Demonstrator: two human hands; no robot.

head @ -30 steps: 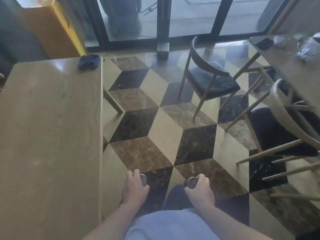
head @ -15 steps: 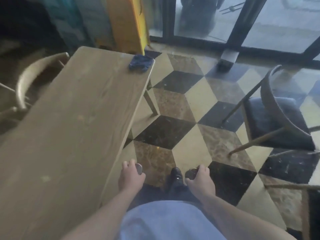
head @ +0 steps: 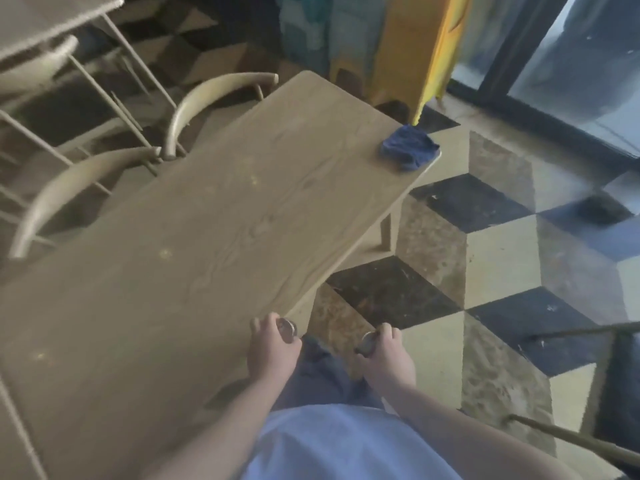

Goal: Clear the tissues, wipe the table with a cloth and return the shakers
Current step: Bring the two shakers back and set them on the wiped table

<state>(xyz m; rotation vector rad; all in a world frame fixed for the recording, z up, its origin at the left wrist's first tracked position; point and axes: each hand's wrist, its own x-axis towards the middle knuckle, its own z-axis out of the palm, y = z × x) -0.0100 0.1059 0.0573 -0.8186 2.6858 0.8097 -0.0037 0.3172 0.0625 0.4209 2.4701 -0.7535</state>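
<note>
Head view: both forearms extend from 6 o'clock toward the frame centre, held low in front of the torso, wrists roughly level and backs of the hands up. The left hand [head: 272, 351] sits at the near right edge of the worktop [head: 180, 244], its grip curled round a shaker [head: 288, 329]; only the round metal cap shows, at the 1 o'clock side of the fist. The right hand [head: 388, 355] hangs over the floor [head: 502, 258], just clear of the worktop edge, its grip curled round a second shaker [head: 366, 341], whose metal cap shows at the 10 o'clock side of the fist. Each shaker body is hidden inside the fingers, so the long axis cannot be determined; the two caps face toward each other.

The worktop's long axis runs from 7 o'clock to 1 o'clock. A crumpled blue cloth [head: 410, 150] lies on its far right corner, well apart from both hands. Two curved-back chairs [head: 207, 98] stand along the worktop's left side, at 10 o'clock. Motion blur softens the left part of the frame.
</note>
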